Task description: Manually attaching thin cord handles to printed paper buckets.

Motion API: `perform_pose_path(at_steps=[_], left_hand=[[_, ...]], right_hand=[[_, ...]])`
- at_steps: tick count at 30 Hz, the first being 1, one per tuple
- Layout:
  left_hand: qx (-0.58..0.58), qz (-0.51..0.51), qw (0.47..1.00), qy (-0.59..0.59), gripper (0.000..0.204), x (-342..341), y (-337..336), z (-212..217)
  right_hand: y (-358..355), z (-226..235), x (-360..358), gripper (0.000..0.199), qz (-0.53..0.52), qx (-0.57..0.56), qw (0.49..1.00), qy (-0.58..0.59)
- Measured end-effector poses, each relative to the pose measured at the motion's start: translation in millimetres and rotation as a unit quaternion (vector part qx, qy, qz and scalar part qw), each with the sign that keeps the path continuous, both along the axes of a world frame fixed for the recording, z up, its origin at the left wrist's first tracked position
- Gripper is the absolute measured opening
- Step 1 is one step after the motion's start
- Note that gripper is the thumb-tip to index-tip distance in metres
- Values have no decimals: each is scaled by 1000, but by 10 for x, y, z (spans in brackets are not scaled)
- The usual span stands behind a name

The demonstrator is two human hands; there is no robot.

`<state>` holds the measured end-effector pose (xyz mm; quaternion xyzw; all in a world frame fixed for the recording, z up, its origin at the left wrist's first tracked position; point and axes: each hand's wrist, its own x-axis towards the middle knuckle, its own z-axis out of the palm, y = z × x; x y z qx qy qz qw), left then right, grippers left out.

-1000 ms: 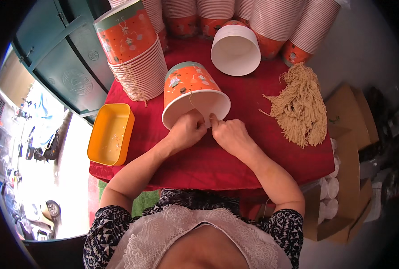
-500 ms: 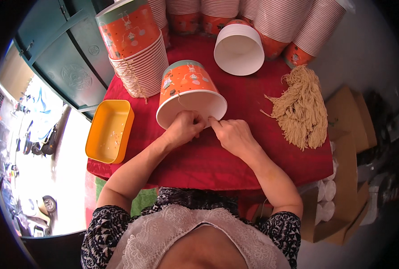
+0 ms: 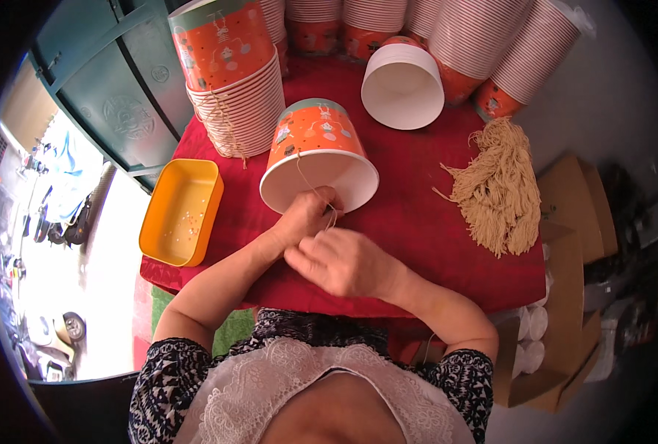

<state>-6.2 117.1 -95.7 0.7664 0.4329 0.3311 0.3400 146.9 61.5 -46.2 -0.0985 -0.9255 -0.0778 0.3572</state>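
Tablecloth, red, spans everything under the fingers. Stacks of orange paper buckets stand beyond the fingers, up-left. One orange bucket lies on its side just ahead of the fingertips, open mouth toward the person. Yellow tray sits left of the fingers, bundle of tan strings well to the right. Left hand: fingers pinched shut on a thin string running up over the bucket rim. Right hand: fingers curled loosely, touching the left hand; hold on the string unclear.
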Motion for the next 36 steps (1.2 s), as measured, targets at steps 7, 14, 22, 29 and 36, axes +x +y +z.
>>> perform_pose_path(at_steps=[7,14,22,29,36], left_hand=[[41,7,997,-67,9,-5,-14,-78],[-86,23,995,-50,9,18,-60,91],[-102,15,992,-66,7,8,-49,64],[-48,15,998,-43,6,17,-44,11],[109,36,992,46,9,25,-3,-76]], right_hand=[[191,45,189,19,-110,-46,987,111],[428,-315,315,14,-271,-224,930,104],[427,-445,257,16,-255,-283,920,88],[482,-538,228,6,-275,-294,913,68],[471,-533,209,8,-260,-277,922,74]])
